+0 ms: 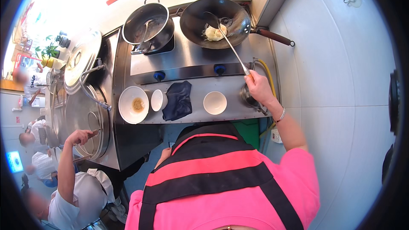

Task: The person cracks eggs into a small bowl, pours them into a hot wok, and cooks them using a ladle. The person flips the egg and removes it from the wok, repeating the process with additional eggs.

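Note:
My right hand point(259, 87) grips the wooden-ended handle of a metal ladle point(234, 52). The ladle's dark bowl is inside a wok point(195, 22), against the edge of a pale yellow-white piece of food that looks like fried egg point(213, 34). The wok sits on the right side of a steel stove, its wooden handle pointing right. My left hand point(165, 157) hangs low beside my black and red apron point(207, 166). It is partly hidden by the apron, so its fingers cannot be made out.
A deep pot point(131, 22) with a utensil stands left of the wok. Along the front ledge are a bowl with brownish contents point(124, 103), a small white cup point(158, 100), a dark cloth point(177, 100) and a white bowl point(215, 103). A co-worker's hand point(80, 136) holds a strainer at left.

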A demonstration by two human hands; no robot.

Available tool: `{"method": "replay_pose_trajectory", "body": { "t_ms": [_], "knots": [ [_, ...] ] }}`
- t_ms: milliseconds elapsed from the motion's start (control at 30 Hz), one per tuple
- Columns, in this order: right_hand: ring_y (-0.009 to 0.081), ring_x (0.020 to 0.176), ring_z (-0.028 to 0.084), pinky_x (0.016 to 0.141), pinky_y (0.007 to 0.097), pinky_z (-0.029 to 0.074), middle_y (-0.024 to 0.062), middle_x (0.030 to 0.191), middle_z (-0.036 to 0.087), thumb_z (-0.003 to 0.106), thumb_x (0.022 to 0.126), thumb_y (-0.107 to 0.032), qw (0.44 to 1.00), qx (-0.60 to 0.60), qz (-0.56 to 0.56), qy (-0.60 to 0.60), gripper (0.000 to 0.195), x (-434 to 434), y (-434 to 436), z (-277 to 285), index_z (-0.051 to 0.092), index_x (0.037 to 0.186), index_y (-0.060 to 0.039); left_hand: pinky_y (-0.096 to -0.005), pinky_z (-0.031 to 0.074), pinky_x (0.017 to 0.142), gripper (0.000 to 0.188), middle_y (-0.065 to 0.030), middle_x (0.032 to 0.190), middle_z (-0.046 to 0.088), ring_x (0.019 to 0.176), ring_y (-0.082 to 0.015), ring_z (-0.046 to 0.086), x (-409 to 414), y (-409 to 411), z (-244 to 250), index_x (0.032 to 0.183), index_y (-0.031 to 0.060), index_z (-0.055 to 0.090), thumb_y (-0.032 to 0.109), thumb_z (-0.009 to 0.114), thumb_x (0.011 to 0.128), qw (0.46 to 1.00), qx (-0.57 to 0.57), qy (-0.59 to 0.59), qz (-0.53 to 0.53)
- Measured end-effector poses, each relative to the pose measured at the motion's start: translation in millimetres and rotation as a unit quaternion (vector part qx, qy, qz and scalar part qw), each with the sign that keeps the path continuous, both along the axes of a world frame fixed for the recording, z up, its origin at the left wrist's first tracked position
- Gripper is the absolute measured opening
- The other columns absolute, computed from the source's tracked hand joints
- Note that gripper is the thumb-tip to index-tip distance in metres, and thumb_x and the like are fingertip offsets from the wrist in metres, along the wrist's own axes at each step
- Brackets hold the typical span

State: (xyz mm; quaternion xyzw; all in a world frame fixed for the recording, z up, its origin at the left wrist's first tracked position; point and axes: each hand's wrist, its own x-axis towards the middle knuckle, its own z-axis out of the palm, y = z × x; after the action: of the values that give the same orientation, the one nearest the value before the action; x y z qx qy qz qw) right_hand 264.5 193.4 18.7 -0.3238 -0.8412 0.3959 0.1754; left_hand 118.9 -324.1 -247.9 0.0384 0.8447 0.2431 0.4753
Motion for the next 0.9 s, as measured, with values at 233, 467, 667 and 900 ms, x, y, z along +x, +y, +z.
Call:
{"method": "replay_pose_trajectory", "body": {
  "t_ms": [233,467,667,900],
  "knots": [
    [0.0389,0.071,0.057,0.061,0.0466,0.044,0.0203,0.074,0.059,0.056,0.082,-0.018,0.986,0.155,-0.054,-0.022,0.019,-14,11,-10,0.049,0.084,-0.0005,-0.0320,0.048,0.074,0.038,-0.0161,0.090,0.067,0.088,-0.0235,0.063,-1,-19,-45,0.096,-0.0010,0.065,0.033,0.057,0.083,1.000,0.009,-0.011,0.005],
    [0.0396,0.077,0.059,0.070,0.0459,0.048,0.0205,0.081,0.060,0.058,0.078,-0.021,0.977,0.142,-0.152,-0.038,0.026,-76,2,-53,0.051,0.092,-0.0003,-0.0308,0.047,0.071,0.035,-0.0135,0.085,0.067,0.080,-0.0192,0.062,3,-35,-108,0.094,-0.0028,0.065,0.029,0.060,0.081,0.998,0.066,-0.004,0.024],
    [0.0313,0.078,0.062,0.072,0.0375,0.048,0.0180,0.082,0.064,0.064,0.075,-0.031,0.975,-0.130,-0.171,0.060,0.039,-140,-50,-68,0.058,0.094,0.0034,-0.0298,0.047,0.068,0.032,-0.0107,0.080,0.066,0.075,-0.0164,0.060,32,-28,-40,0.092,-0.0036,0.065,0.025,0.062,0.080,0.993,0.087,-0.005,0.078],
    [0.0149,0.068,0.059,0.057,0.0287,0.047,0.0081,0.079,0.061,0.054,0.088,-0.031,0.876,-0.407,-0.143,0.215,0.035,-147,-58,-67,0.058,0.096,0.0034,-0.0298,0.048,0.067,0.029,-0.0091,0.081,0.066,0.075,-0.0168,0.061,51,15,53,0.093,-0.0034,0.065,0.022,0.061,0.081,0.991,0.016,-0.036,0.126]
  ]
}}
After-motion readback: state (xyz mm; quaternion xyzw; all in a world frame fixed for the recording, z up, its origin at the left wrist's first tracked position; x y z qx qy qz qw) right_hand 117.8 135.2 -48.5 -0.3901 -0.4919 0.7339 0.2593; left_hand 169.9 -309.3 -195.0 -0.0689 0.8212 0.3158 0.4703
